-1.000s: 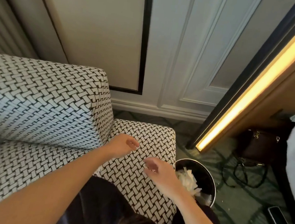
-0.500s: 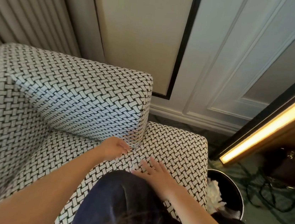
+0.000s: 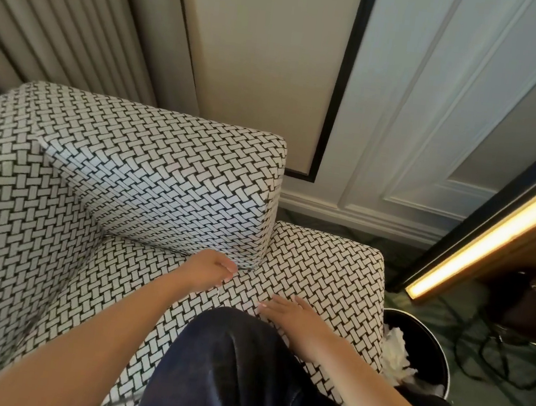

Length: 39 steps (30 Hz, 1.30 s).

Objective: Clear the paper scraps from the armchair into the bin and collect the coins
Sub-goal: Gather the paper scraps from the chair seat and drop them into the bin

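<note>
No paper visible on the armchair [image 3: 319, 266] seat; scraps [image 3: 395, 350] lie in the bin [image 3: 424, 347]. Left hand [image 3: 207, 271] curled at the cushion [image 3: 177, 185] seam, contents hidden; right hand [image 3: 296, 321] flat, fingers straight. Coins unseen, probably outstanding.

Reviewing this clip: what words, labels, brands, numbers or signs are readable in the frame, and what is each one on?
None can be read.
Black-and-white woven-pattern armchair: pattern only, no tag in view.
Round black bin holding white paper scraps: no label shows.
Dark brown bag on the floor: it has a small metal clasp, too small to show any mark.
</note>
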Motion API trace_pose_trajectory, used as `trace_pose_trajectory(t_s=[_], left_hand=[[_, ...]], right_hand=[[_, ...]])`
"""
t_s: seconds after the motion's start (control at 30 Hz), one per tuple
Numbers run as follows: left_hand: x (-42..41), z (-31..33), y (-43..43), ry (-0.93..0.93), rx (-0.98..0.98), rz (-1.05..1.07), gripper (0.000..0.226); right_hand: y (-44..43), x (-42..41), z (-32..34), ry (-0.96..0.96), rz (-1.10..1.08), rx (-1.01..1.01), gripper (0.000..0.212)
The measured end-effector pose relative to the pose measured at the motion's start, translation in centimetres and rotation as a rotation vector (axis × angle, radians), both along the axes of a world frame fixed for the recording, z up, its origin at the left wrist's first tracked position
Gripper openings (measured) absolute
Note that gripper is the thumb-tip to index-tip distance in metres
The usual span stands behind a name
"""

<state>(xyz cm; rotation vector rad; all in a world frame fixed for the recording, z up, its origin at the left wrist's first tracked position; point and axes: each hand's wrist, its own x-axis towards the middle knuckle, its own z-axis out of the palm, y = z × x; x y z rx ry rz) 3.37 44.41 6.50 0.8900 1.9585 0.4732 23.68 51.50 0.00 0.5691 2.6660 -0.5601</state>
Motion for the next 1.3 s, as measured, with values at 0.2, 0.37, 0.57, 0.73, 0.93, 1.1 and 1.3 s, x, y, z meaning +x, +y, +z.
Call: trace_pose_trajectory(t_s=[0.2, 0.37, 0.57, 0.73, 0.93, 1.1, 1.3], left_hand=[[3.6, 1.3, 2.4, -0.012, 0.052, -0.061, 0.023], [9.6, 1.9, 5.3, -0.034, 0.090, -0.203, 0.025], [17.5, 2.0, 8.4, -0.125, 0.069, -0.316, 0.028], [21.3, 1.9, 9.8, -0.175, 0.069, -0.323, 0.029], [22.2, 1.9, 9.7, -0.157, 0.094, -0.324, 0.028], [20.7, 3.0, 8.5, -0.143, 0.137, -0.292, 0.027], [15.9, 5.5, 4.2, -0.049, 0.270, -0.244, 0.026]], right_hand=[[1.1, 5.3, 0.7, 0.198, -0.459, -0.176, 0.053], [2.7, 11.3, 1.6, 0.379, -0.829, -0.207, 0.036], [5.1, 17.7, 2.8, 0.425, -1.224, -0.333, 0.055], [6.7, 20.6, 4.0, 0.262, -1.208, -0.384, 0.055], [7.6, 22.1, 5.8, 0.244, -1.122, -0.371, 0.055], [7.0, 20.4, 7.4, 0.285, -1.076, -0.341, 0.054], [4.6, 13.5, 11.4, 0.421, -0.896, -0.300, 0.038]])
